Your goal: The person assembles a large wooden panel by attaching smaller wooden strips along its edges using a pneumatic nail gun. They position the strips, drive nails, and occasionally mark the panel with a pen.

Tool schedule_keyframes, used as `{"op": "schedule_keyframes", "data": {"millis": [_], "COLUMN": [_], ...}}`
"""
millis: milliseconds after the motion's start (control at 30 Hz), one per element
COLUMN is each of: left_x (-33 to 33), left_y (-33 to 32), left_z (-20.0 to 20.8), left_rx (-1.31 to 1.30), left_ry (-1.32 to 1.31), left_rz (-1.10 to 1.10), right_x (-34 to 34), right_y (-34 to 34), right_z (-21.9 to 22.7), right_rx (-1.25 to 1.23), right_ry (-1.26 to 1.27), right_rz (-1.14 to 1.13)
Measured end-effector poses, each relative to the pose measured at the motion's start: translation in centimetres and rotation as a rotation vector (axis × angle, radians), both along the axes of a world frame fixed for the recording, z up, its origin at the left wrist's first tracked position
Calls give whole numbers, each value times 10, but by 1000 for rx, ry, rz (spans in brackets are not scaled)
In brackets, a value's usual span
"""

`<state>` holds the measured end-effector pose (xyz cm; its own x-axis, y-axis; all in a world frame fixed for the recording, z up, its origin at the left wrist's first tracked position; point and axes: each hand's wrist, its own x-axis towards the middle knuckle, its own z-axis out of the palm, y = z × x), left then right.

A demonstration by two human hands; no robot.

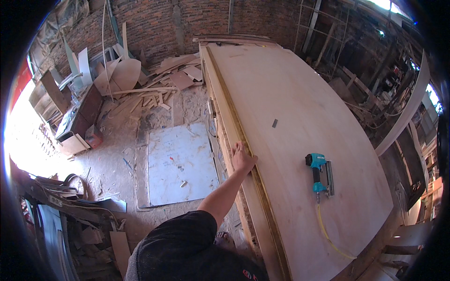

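My left hand (pixel 243 158) reaches out over the long side of a workbench. Its fingers are bent round a long, narrow wooden strip (pixel 266 204), with the thumb on the right side. The strip runs lengthwise along the left edge of a large pale plywood sheet (pixel 300 89). To the right of my hand, a teal and black air nailer (pixel 319 174) lies on the sheet, apart from the hand. A yellow hose (pixel 328 236) trails from its lower end. Farther up lies a small grey rectangular piece (pixel 274 123). My right hand is out of view.
A stained white board (pixel 180 164) lies on the floor left of the bench. Wood offcuts (pixel 154 100) are heaped by the brick wall (pixel 154 28). Scrap sheets and a dark box-like cabinet (pixel 79 114) stand at far left. A curved pale panel (pixel 407 114) leans at the right.
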<state>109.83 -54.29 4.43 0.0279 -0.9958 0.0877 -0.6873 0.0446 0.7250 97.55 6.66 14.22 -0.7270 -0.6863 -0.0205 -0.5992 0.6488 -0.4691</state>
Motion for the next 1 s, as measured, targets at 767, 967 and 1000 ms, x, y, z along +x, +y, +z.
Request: {"op": "schedule_keyframes", "data": {"millis": [767,967,1000], "left_x": [-20,-3,-8], "left_y": [-96,-112,-103], "left_z": [-93,-100,-94], "left_rx": [-223,-118,-83], "left_ry": [-63,95,113], "left_rz": [-80,-82,-85], "right_x": [-25,-40,-39], "right_y": [102,101,107], "right_z": [-16,-11,-15], "right_rx": [343,442,429], "right_ry": [1,37,33], "right_rz": [-251,-255,-252]}}
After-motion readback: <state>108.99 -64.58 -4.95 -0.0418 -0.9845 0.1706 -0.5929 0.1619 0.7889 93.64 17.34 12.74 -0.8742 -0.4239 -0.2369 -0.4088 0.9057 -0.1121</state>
